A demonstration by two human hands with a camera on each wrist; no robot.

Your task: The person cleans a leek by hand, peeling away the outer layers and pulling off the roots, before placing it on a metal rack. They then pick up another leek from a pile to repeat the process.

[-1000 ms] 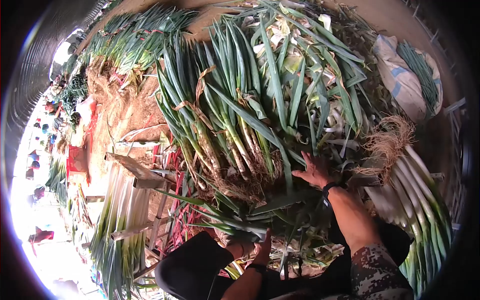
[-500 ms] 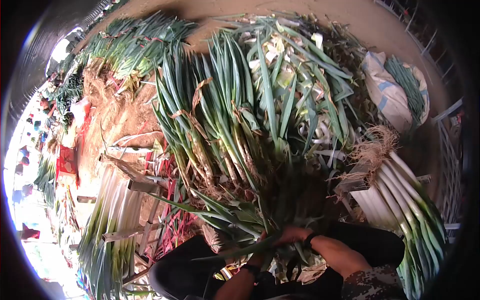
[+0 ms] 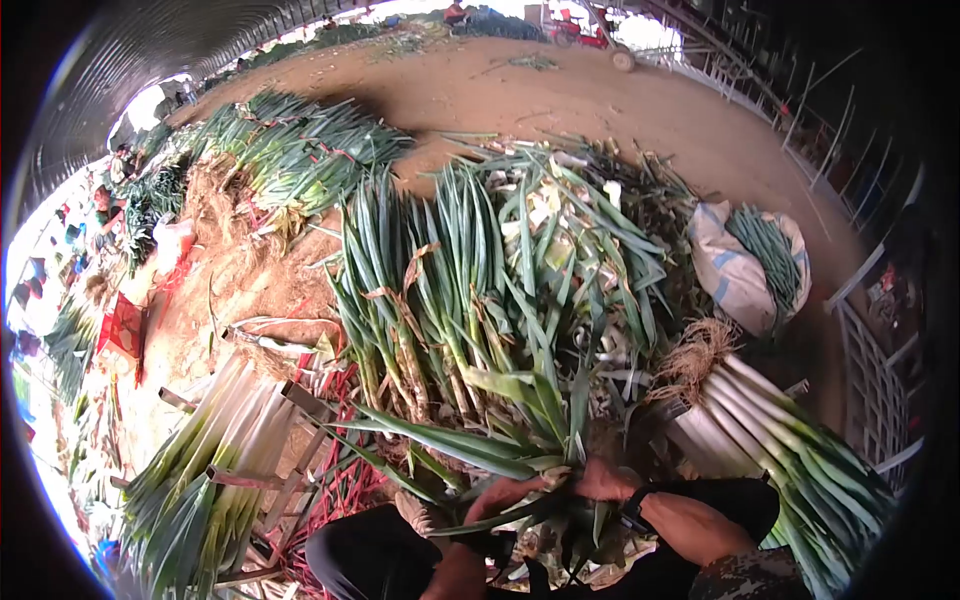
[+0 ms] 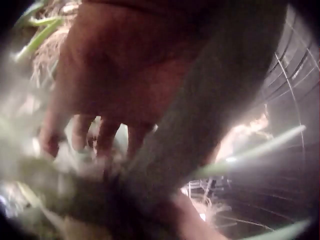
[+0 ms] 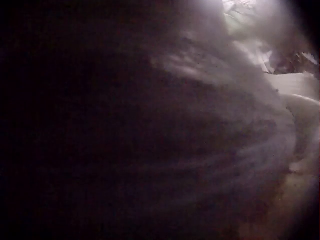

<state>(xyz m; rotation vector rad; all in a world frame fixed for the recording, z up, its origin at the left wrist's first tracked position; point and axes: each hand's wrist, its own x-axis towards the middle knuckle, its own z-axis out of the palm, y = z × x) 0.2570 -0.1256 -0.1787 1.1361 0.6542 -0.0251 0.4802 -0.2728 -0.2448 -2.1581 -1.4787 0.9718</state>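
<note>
Both hands are close together over the lap in the head view. The left hand (image 3: pixel 510 492) and right hand (image 3: pixel 605 480) grip a bunch of green onion leaves (image 3: pixel 545 400) where they meet; the leaf tips fan up and left. In the left wrist view the left hand (image 4: pixel 125 75) has its fingers bent down into blurred greenery, and a broad dark leaf (image 4: pixel 220 100) crosses the palm. Dark blur fills most of the right wrist view and hides the right hand's fingers. Unpeeled green onions (image 3: pixel 400 290) with dirty roots lie just beyond the hands.
Peeled white green onions rest on stands at the left (image 3: pixel 220 420) and right (image 3: pixel 750 405). Behind lie a heap of stripped leaves (image 3: pixel 570 220) and a white sack (image 3: pixel 725 260). Red twine (image 3: pixel 325 490) hangs by the left knee. More bundles (image 3: pixel 300 150) lie farther back.
My right hand has come back from the leaves beyond the lap to meet the left hand. The leaf bunch now stands up between them. The head view has tilted upward.
</note>
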